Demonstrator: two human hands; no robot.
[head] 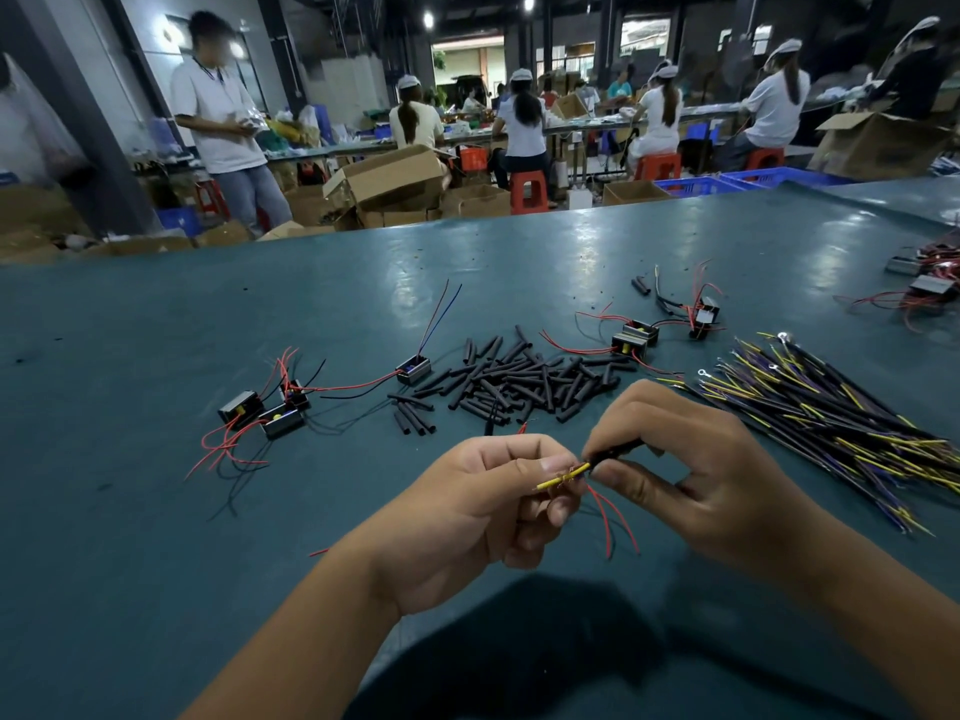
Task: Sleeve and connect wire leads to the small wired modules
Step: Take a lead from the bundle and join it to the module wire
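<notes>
I'm joining wires: my left hand (483, 504) pinches the yellow wire (563, 475), my right hand (691, 470) pinches the black sleeve (618, 452); next I slide it over

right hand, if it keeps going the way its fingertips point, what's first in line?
The right hand points left, fingertips pinching a black sleeve at the yellow lead. First contact would likely be the left hand fingertips holding that lead; depth looks matched.

Dim hall, ceiling lamps (428, 19) glare on table (156, 330); edges warped
</notes>
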